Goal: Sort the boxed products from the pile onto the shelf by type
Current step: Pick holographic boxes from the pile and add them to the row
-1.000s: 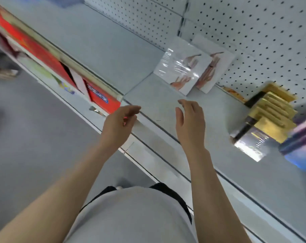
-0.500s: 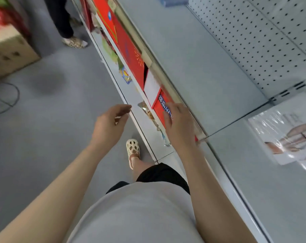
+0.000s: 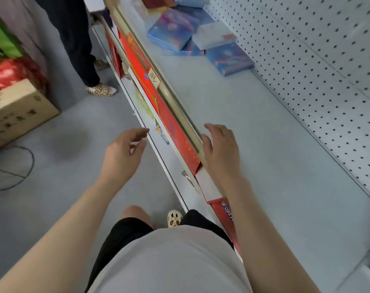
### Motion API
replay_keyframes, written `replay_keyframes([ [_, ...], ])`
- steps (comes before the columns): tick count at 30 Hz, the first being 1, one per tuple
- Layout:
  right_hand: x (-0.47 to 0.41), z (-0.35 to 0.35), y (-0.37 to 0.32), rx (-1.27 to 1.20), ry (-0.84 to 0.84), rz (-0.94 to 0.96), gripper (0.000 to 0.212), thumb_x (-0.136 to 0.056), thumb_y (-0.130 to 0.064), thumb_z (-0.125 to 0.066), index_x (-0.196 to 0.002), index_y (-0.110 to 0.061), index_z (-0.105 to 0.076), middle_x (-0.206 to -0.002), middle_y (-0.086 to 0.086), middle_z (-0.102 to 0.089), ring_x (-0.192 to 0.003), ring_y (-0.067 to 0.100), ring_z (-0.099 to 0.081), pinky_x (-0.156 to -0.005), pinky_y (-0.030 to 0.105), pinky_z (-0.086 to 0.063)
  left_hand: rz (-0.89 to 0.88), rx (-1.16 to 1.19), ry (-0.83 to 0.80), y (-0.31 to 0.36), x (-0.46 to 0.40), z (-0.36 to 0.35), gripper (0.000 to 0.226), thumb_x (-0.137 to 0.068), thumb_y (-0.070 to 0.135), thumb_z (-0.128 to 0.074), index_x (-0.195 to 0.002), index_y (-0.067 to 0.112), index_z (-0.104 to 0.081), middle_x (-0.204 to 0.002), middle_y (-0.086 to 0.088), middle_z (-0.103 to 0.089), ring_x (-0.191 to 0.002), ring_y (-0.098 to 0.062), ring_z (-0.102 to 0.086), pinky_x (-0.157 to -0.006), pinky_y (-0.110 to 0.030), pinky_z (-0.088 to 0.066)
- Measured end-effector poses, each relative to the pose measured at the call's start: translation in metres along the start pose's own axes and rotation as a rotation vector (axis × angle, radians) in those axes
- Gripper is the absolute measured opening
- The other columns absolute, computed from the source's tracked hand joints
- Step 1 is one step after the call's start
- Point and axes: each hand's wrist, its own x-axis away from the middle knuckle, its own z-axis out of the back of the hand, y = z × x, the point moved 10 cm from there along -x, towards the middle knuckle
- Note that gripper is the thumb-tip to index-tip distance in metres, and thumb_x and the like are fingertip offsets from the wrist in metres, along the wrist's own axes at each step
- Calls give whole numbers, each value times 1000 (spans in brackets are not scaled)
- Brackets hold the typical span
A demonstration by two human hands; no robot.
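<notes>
The view is being swung leftward along the shelf: a second ago the glove packets and the gold boxes were being faced with both hands raised over the shelf, half a second ago only the corner of one packet was being kept in sight at 3 o'clock, and now those sorted goods are no longer being shown at all. Instead, the pile of boxed products is being brought into sight at 12 o'clock, well apart from both hands, with blue boxes and a pale one being seen lying loosely across one another against the pegboard. The right hand is being carried over the shelf's front rail at the centre of the view, its fingers spread and relaxed, so its grip is apart and nothing is being held; half a second ago it was being held lower, in front of the red boxes stored beneath the shelf. The left hand is being held out over the floor at 9 o'clock of the right one, fingers loosely curved and its grip likewise apart on nothing, much as in both earlier views. A cardboard carton and another person's legs are being shown at 10 and 11 o'clock. It is being judged that one placement is finished and a return to the pile is being made for the next box; no box is being touched yet.
</notes>
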Motion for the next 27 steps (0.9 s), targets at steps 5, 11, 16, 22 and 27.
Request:
replay_keyframes([
  [5, -91, -25, -5, 37, 61, -55, 31, -101, -22, -52, -128, -10, -60, -123, 8, -62, -109, 29, -54, -93, 37, -42, -58, -10, -68, -10, -111, 1, 31, -96, 13, -57, -123, 26, -63, -113, 16, -63, -99, -6, -61, -82, -3, -39],
  [11, -154, -67, 2, 66, 105, -289, 34, -101, -24, -51, -132, -13, -57, -126, 8, -62, -113, 28, -52, -94, 36, -40, -199, -34, -247, -15, -242, -1, 34, -96, 14, -57, -128, 26, -60, -118, 11, -61, -104, -8, -56, -86, -14, -42],
  [16, -199, -89, -5, 96, 151, -421, 35, -101, -24, -52, -134, -12, -56, -128, 9, -60, -116, 28, -52, -96, 35, -41, -342, -112, -312, 3, -344, 1, 36, -93, 13, -60, -129, 20, -61, -126, -1, -60, -109, -17, -57, -94, -29, -44],
  [22, -241, -73, 16, 191, 198, -530, 38, -101, -25, -52, -136, -10, -52, -131, 11, -58, -116, 30, -53, -95, 36, -42, -565, -266, -426, 39, -425, -36, 42, -91, 14, -63, -132, 8, -57, -134, -13, -56, -124, -30, -52, -104, -33, -37],
  [27, -286, -62, 67, 188, 155, -623, 51, -99, -24, -56, -146, -8, -41, -145, 11, -50, -132, 30, -45, -106, 38, -37, -724, -547, -495, 50, -459, -90, 61, -93, 39, -53, -143, 6, -44, -147, -20, -42, -135, -43, -38, -110, -50, -31],
])
